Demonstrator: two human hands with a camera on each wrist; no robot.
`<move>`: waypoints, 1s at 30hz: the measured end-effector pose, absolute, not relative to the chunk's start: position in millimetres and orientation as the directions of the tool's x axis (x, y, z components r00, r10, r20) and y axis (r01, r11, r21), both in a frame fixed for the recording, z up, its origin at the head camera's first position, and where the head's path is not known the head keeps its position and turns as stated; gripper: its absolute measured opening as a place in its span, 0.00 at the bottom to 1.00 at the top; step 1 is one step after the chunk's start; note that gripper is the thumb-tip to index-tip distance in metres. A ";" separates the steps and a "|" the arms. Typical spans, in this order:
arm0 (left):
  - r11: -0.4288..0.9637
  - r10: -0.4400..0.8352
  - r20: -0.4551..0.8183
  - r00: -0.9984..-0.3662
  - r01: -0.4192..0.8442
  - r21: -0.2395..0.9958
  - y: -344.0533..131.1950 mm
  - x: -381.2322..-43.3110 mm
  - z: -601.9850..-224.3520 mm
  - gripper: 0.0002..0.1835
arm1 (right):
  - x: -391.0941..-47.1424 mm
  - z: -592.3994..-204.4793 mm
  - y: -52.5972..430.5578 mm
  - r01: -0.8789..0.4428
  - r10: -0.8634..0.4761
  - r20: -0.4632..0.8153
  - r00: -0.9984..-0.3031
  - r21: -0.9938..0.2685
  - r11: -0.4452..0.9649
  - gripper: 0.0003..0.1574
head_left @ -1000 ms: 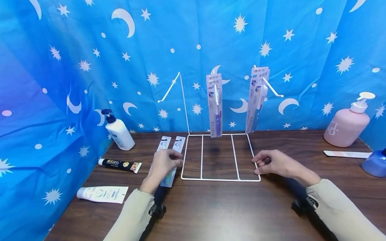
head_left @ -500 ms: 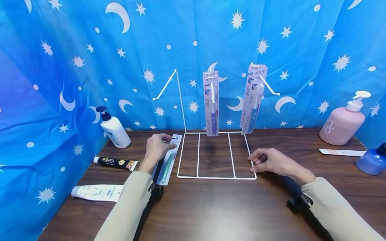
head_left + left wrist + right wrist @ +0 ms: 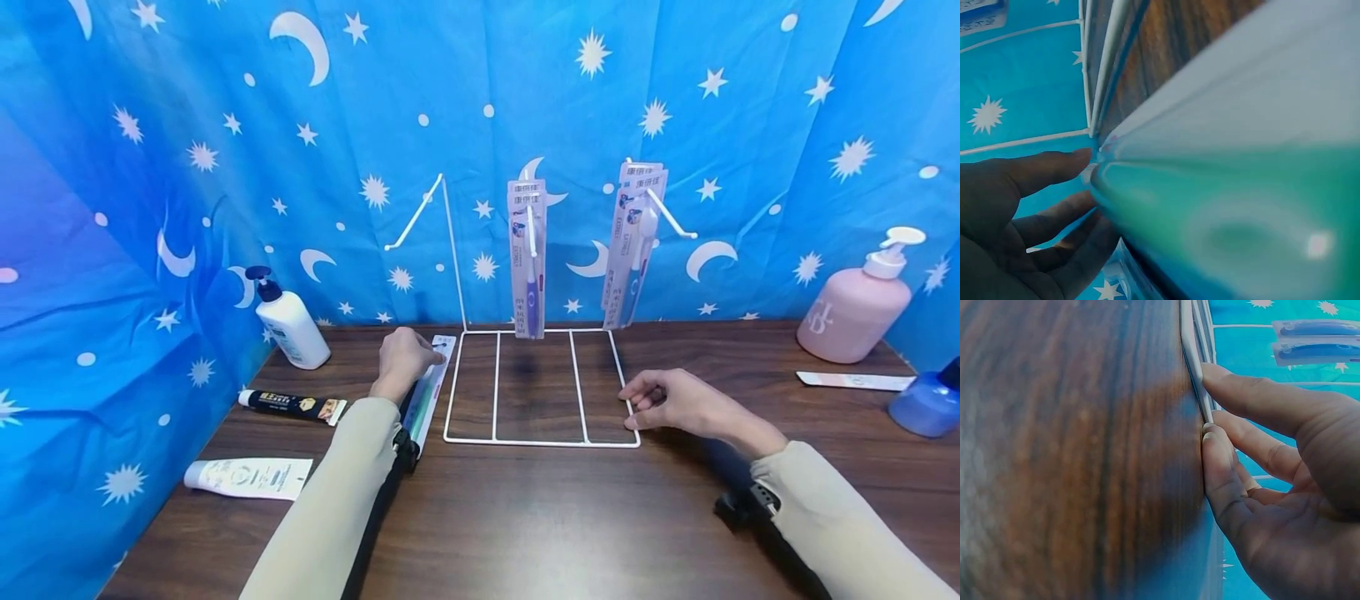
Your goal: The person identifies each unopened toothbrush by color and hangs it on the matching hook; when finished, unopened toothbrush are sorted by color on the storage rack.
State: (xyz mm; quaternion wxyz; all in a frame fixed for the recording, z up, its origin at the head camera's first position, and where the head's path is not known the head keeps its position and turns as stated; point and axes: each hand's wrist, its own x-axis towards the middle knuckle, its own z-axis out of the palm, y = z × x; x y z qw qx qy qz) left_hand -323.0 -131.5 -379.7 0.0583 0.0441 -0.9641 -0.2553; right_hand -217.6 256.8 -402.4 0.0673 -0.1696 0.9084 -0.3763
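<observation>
A packaged toothbrush [image 3: 428, 400] with a green handle lies at the left of the white wire rack [image 3: 540, 444]. My left hand [image 3: 402, 360] pinches this pack near its far end; in the left wrist view the green handle [image 3: 1235, 219] looms close, thumb and fingertips at its far tip. My left forearm covers the spot beside it. My right hand [image 3: 663, 400] holds the right base wire between thumb and fingers. Packaged toothbrushes hang on two hooks, a purple one [image 3: 533, 300] in the middle and a blue one [image 3: 634, 287] at right. The left hook [image 3: 415, 212] bears nothing.
At left stand a white pump bottle [image 3: 295, 333], a black toothpaste tube [image 3: 288, 404] and a white tube [image 3: 251, 478]. A pink pump bottle [image 3: 855, 315], a flat white strip [image 3: 855, 381] and a blue bottle [image 3: 928, 404] are at right. A blue curtain [image 3: 480, 100] hangs behind.
My left hand has gone from above the two packs on the table to the far end of the green toothbrush's pack, which has shifted slightly. My right hand stays on the rack.
</observation>
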 end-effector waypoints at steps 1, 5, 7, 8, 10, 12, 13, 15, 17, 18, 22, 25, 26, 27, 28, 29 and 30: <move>0.868 -0.126 0.095 -0.988 -0.063 0.492 -130.9 -323.7 -379.7 0.09 | -217.8 -402.1 256.9 -0.258 -0.358 0.007 -0.934 -0.705 0.660 0.25; 0.880 -0.141 0.105 -0.984 -0.076 0.469 -129.1 -326.0 -380.8 0.08 | -217.4 -402.3 256.5 -0.256 -0.354 0.008 -0.935 -0.705 0.662 0.24; 0.884 -0.138 0.109 -0.984 -0.073 0.462 -128.6 -325.2 -381.8 0.09 | -216.7 -403.6 255.9 -0.248 -0.352 0.000 -0.936 -0.710 0.659 0.24; 0.883 -0.135 0.115 -0.984 -0.066 0.466 -128.5 -323.8 -381.7 0.09 | -216.3 -404.2 255.6 -0.244 -0.352 -0.005 -0.936 -0.713 0.658 0.24; 0.874 -0.129 0.152 -0.980 -0.040 0.485 -128.1 -319.5 -379.5 0.08 | -215.6 -405.0 255.2 -0.239 -0.354 -0.013 -0.935 -0.713 0.659 0.24; 0.857 -0.115 0.218 -0.969 0.014 0.514 -127.8 -313.2 -374.3 0.08 | -215.5 -404.9 255.1 -0.240 -0.354 -0.012 -0.935 -0.713 0.659 0.25; 0.846 -0.105 0.256 -0.961 0.049 0.531 -127.4 -309.3 -370.6 0.07 | -215.6 -404.5 255.2 -0.244 -0.353 -0.007 -0.935 -0.712 0.659 0.25; 0.828 -0.088 0.335 -0.938 0.118 0.549 -126.2 -301.5 -362.7 0.08 | -216.0 -403.4 255.7 -0.250 -0.351 0.002 -0.936 -0.707 0.662 0.24; 0.805 -0.071 0.390 -0.918 0.178 0.566 -124.8 -292.9 -355.0 0.10 | -216.4 -402.6 256.1 -0.251 -0.348 0.007 -0.938 -0.706 0.662 0.24; 0.792 -0.065 0.406 -0.912 0.200 0.577 -124.1 -288.3 -351.8 0.11 | -216.5 -402.6 256.1 -0.250 -0.348 0.007 -0.937 -0.709 0.660 0.24; 0.740 -0.043 0.439 -0.897 0.267 0.618 -122.1 -269.5 -341.1 0.18 | -216.6 -403.9 255.7 -0.249 -0.357 -0.001 -0.934 -0.715 0.654 0.24; 0.709 -0.013 0.460 -0.888 0.316 0.631 -120.4 -257.7 -334.8 0.20 | -216.5 -404.2 255.6 -0.251 -0.359 -0.001 -0.933 -0.714 0.653 0.24; 0.700 -0.002 0.467 -0.884 0.333 0.632 -119.6 -254.0 -332.5 0.20 | -216.5 -404.1 255.6 -0.251 -0.358 0.001 -0.934 -0.713 0.654 0.24; 0.688 0.010 0.476 -0.879 0.351 0.635 -118.7 -250.2 -330.1 0.19 | -216.6 -403.8 255.6 -0.251 -0.355 0.003 -0.935 -0.711 0.656 0.24; 0.676 0.016 0.483 -0.875 0.366 0.640 -117.7 -246.2 -327.5 0.19 | -216.7 -403.5 255.3 -0.252 -0.353 0.005 -0.936 -0.711 0.657 0.23; 0.666 0.020 0.490 -0.871 0.377 0.644 -116.9 -242.0 -325.0 0.19 | -216.9 -403.4 255.0 -0.251 -0.351 0.007 -0.936 -0.711 0.657 0.23; 0.660 0.018 0.496 -0.868 0.383 0.646 -116.1 -237.5 -322.3 0.19 | -217.2 -403.3 254.3 -0.252 -0.350 0.008 -0.937 -0.712 0.656 0.23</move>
